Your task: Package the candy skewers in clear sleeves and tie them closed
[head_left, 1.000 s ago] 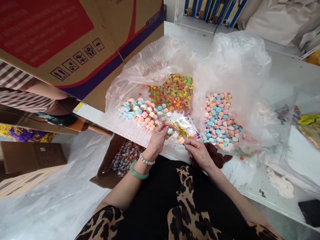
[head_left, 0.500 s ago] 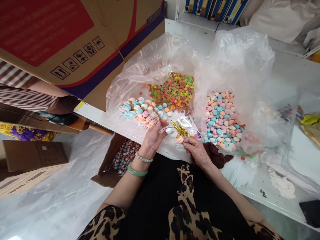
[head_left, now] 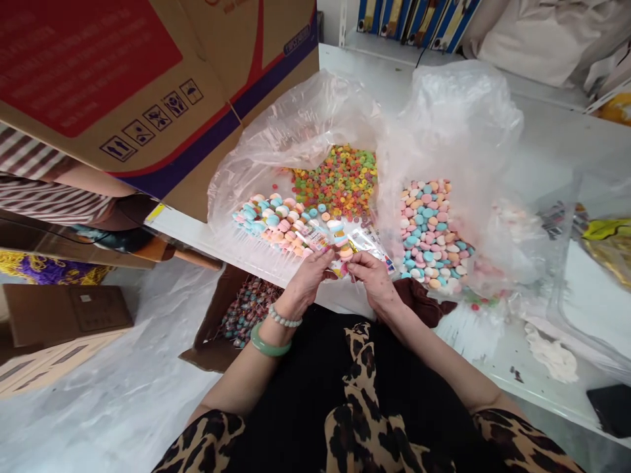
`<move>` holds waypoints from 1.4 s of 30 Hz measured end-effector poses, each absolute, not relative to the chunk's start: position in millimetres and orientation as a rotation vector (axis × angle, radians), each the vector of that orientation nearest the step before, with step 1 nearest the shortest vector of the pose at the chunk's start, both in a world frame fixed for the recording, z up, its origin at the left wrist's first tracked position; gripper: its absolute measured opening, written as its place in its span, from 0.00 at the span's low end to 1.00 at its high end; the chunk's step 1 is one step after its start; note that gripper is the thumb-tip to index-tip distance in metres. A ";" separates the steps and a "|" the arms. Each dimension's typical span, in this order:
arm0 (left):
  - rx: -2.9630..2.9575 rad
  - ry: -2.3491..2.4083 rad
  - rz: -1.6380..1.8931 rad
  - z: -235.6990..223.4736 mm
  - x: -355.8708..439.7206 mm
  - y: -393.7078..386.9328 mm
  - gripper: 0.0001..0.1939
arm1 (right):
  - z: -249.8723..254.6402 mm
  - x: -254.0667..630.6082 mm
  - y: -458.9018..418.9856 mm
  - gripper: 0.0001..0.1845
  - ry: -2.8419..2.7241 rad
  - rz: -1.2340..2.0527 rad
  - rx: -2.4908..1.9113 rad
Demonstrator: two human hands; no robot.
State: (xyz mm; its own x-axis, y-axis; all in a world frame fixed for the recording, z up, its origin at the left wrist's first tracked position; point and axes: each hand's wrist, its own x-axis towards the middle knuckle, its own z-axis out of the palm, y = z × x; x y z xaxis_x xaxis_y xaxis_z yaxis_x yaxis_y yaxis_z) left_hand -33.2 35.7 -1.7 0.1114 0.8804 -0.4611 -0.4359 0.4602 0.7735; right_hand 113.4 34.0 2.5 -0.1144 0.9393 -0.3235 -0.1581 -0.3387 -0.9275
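A skewer of pastel candies stands between my two hands, its top pointing away from me. My left hand is closed with thumb and fingertips against the skewer's left side. Fingers pinched, my right hand grips its lower end, where a thin pale stick shows below. Part of the skewer is hidden by my fingers. Just left of it lies a pile of finished candy skewers with white sticks toward me. A printed clear wrapper lies behind my right hand.
Small ring candies fill one plastic bag; pastel candies fill another at right. A large carton stands at left. An open box of wrapped sweets is below the table edge. Another person's striped sleeve shows beyond the carton.
My hands have come closer together. The candy skewer has turned from lying across between them to pointing away from me. The gold ties seen on the wrapper are no longer visible.
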 end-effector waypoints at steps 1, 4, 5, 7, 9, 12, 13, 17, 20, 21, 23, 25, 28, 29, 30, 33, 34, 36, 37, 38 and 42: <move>0.512 1.093 1.032 -3.5 -34.7 36.5 0.21 | 2.4 115.2 34.9 0.08 -0.986 1.594 -1.270; 0.452 1.179 1.094 -7.9 -36.2 39.4 0.17 | 3.8 121.6 37.3 0.08 -1.026 1.605 -1.286; 0.430 1.207 1.136 -8.8 -35.0 40.3 0.16 | 5.1 122.9 37.7 0.08 -1.019 1.616 -1.286; 0.414 1.253 1.237 -9.3 -29.8 41.2 0.15 | 8.4 122.9 37.9 0.09 -0.994 1.659 -1.263; 0.433 1.265 1.317 -8.4 -22.6 40.5 0.16 | 11.9 119.4 37.3 0.10 -0.971 1.732 -1.221; 0.481 1.240 1.353 -7.2 -14.6 37.6 0.16 | 14.0 112.2 36.4 0.09 -0.910 1.773 -1.201; 0.495 1.231 1.335 -7.2 -14.3 36.9 0.17 | 13.6 110.8 36.3 0.09 -0.894 1.755 -1.207; 0.448 1.229 1.279 -9.3 -26.7 39.1 0.20 | 8.8 112.0 36.1 0.07 -0.927 1.671 -1.230; 0.373 1.219 1.333 -11.0 -39.4 45.9 0.16 | 6.1 114.3 35.4 0.08 -0.938 1.691 -1.244; 0.360 1.213 1.364 -11.1 -41.8 48.1 0.15 | 5.9 114.2 35.4 0.08 -0.930 1.701 -1.252; 0.327 1.203 1.433 -10.2 -42.9 50.9 0.15 | 6.7 113.1 35.7 0.09 -0.917 1.718 -1.259; 0.272 1.193 1.486 -7.6 -40.2 50.6 0.16 | 8.3 112.0 36.9 0.09 -0.918 1.707 -1.256; 0.239 1.180 1.343 -2.1 -33.1 44.3 0.18 | 10.2 112.1 39.6 0.07 -0.961 1.636 -1.272; 0.254 1.172 1.248 -0.6 -30.6 41.5 0.20 | 10.3 112.3 40.4 0.07 -0.983 1.609 -1.284; 0.279 1.156 1.158 0.7 -28.2 38.8 0.21 | 10.1 112.4 41.2 0.07 -1.008 1.586 -1.295; 0.338 1.093 1.071 1.9 -23.1 34.9 0.20 | 8.5 112.2 43.7 0.07 -1.072 1.537 -1.320; 0.336 1.076 1.087 1.7 -22.8 35.3 0.19 | 7.9 112.6 44.6 0.07 -1.082 1.532 -1.320; 0.295 1.057 1.110 0.8 -24.8 38.4 0.17 | 7.2 116.6 46.6 0.07 -1.075 1.536 -1.302; 0.260 1.047 1.113 0.4 -27.2 40.7 0.15 | 7.0 120.7 47.1 0.07 -1.061 1.534 -1.290; 0.216 1.036 1.116 0.1 -30.4 43.1 0.14 | 7.0 126.3 47.0 0.07 -1.047 1.521 -1.282; 0.045 0.968 1.198 -0.5 -46.0 51.6 0.08 | 7.5 155.5 35.6 0.07 -1.085 1.381 -1.338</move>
